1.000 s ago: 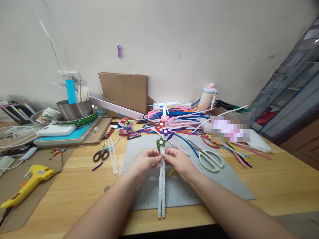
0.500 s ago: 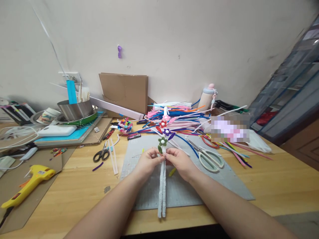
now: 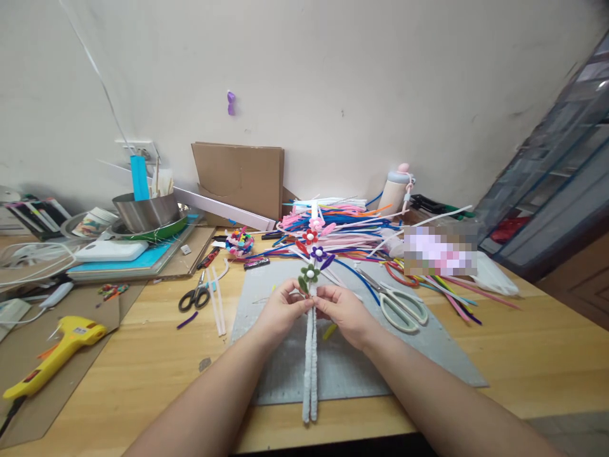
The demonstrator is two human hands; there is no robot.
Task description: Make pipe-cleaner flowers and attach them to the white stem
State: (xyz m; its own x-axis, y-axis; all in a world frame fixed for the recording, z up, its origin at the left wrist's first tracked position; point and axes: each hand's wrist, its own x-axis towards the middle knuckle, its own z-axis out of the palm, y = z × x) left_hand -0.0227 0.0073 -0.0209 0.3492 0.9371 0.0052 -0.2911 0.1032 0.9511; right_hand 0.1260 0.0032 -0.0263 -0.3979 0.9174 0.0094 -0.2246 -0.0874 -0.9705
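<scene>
My left hand (image 3: 289, 306) and my right hand (image 3: 343, 312) pinch a long white pipe-cleaner strip (image 3: 310, 362) from both sides, just below its lowest flower. Several small pipe-cleaner flowers run up the strip: a green flower (image 3: 310, 273), a purple flower (image 3: 318, 253), a red flower (image 3: 309, 237) and a pink flower (image 3: 316, 223), with leaf loops beside them. A dark green leaf (image 3: 303, 285) sits at my left fingertips. Two white legs of the strip hang down past the front edge of the grey mat (image 3: 352, 374). My fingertips hide the pinched spot.
Pale-handled scissors (image 3: 402, 308) lie right on the mat, black-handled scissors (image 3: 194, 298) to the left. A yellow glue gun (image 3: 57, 352) rests on cardboard at far left. Behind are a heap of pipe cleaners (image 3: 352, 235), a bottle (image 3: 394, 190) and a metal bowl (image 3: 145, 212).
The green flower and its leaf have shifted and turned slightly between my fingers, the flower now facing up more openly. Both hands keep their hold; the view has tilted a little.
</scene>
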